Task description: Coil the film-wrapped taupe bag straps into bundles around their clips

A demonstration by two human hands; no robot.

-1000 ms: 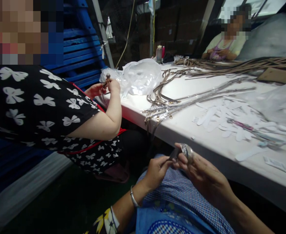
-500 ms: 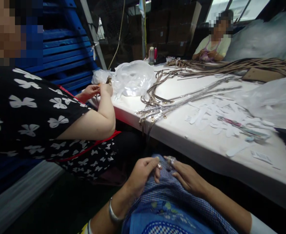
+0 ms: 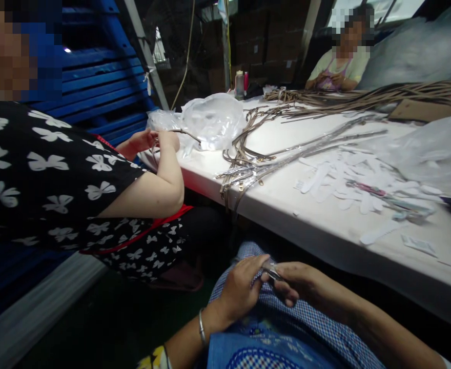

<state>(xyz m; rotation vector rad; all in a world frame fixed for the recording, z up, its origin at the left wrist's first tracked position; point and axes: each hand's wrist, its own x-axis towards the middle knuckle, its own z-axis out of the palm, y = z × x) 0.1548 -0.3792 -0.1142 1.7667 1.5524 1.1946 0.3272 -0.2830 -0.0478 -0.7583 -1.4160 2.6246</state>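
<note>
My left hand (image 3: 244,289) is closed above my lap, its fingertips meeting my right hand (image 3: 302,282). Between them they pinch a small shiny piece of clear plastic film (image 3: 273,273) with something dark in it. The fingers cover most of it, so I cannot tell what the dark part is. The right fingers are curled around its near side. Both hands are over the blue checked apron (image 3: 248,251), in front of the table edge.
The white table (image 3: 318,225) holds tan straps (image 3: 248,148), some in clear sleeves, white paper slips (image 3: 329,177), pliers with red handles (image 3: 367,188) and plastic bags (image 3: 213,118). A co-worker (image 3: 141,200) at left handles a strap; another person (image 3: 339,69) sits across the table.
My hands have come closer together and shifted slightly right, bunching the clear film stretched between them. At left, a strap now sticks out from the co-worker's hands toward the bag.
</note>
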